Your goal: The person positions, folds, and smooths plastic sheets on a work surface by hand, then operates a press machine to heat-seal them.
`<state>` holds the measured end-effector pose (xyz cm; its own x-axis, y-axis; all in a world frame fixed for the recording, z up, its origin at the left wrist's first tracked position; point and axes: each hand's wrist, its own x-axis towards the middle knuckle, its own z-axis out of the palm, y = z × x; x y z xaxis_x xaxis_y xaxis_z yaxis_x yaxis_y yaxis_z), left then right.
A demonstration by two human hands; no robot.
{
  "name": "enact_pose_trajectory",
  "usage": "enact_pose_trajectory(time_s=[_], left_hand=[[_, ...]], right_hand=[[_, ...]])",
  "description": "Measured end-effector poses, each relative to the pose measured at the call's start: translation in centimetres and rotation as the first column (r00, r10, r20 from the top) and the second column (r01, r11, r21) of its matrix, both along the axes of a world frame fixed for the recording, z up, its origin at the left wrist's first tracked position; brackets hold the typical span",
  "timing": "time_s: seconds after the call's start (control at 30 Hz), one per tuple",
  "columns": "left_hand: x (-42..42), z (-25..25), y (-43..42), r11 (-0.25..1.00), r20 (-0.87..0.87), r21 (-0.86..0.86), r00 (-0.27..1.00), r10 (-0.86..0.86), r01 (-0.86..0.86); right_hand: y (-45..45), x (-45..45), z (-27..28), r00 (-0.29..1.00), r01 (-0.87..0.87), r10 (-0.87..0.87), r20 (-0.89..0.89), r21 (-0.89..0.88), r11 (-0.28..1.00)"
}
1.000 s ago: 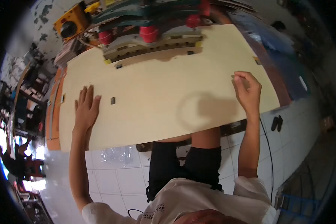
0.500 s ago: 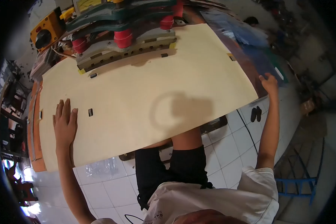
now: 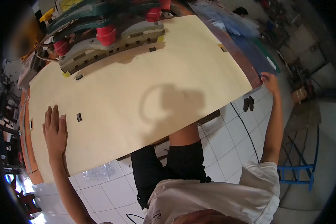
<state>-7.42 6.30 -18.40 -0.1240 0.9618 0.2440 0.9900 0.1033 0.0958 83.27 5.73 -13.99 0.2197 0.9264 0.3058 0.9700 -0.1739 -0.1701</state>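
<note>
My left hand (image 3: pixel 55 134) lies flat on a large cream sheet (image 3: pixel 115 97), its fingers stretched out near the sheet's left side. A small dark block (image 3: pixel 78 117) sits on the cream sheet just right of those fingers. Over at the right, my right hand (image 3: pixel 271 83) has its fingers bent around the near corner of a bluish see-through plastic sheet (image 3: pixel 246 52); the fingertips are partly hidden. More dark blocks, such as one (image 3: pixel 79 77) and another (image 3: pixel 152 49), lie near the press.
A press with green arms (image 3: pixel 82 18) and red cylinders (image 3: pixel 106 35) stands over the sheet's far edge. An orange board edge (image 3: pixel 30 156) shows at left. On the tiled floor are black sandals (image 3: pixel 248 104) and a blue metal frame (image 3: pixel 296 173). A person's head (image 3: pixel 240 11) appears far back.
The view has shifted, so the cream sheet and press sit farther left. My left hand stays flat on the sheet. My right hand stays by the plastic sheet's corner, its fingers more bent.
</note>
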Motion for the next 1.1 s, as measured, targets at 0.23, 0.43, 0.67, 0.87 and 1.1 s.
enact_pose_trajectory(time_s=[0.23, 0.43, 0.67, 0.87, 1.1], left_hand=[[-0.1, -0.1, -0.1, 0.999, -0.001, 0.043, 1.000, -0.030, 0.030], [0.0, 0.2, -0.1, 1.000, 0.000, 0.012, 1.000, -0.007, 0.007], [0.0, -0.2, 0.0, 1.000, -0.016, 0.028, 1.000, 0.001, 0.000], [-1.0, -0.9, 0.5, 1.000, -0.013, 0.019, 1.000, -0.018, 0.019], [-1.1, -0.9, 0.4, 1.000, -0.002, 0.023, 1.000, -0.016, 0.017]], right_hand=[[1.6, 1.1, 3.6, 1.000, 0.002, -0.002, 0.003, -0.163, 0.987], [0.4, 0.6, 4.5, 0.996, 0.042, -0.059, -0.063, -0.233, 0.972], [-0.3, 2.7, 4.0, 0.936, -0.122, 0.007, -0.353, -0.304, 0.945], [-0.5, 2.4, 3.9, 0.932, -0.101, -0.023, -0.361, -0.321, 0.942], [-0.2, 4.1, 3.1, 0.984, -0.138, 0.094, -0.153, -0.312, 0.940]])
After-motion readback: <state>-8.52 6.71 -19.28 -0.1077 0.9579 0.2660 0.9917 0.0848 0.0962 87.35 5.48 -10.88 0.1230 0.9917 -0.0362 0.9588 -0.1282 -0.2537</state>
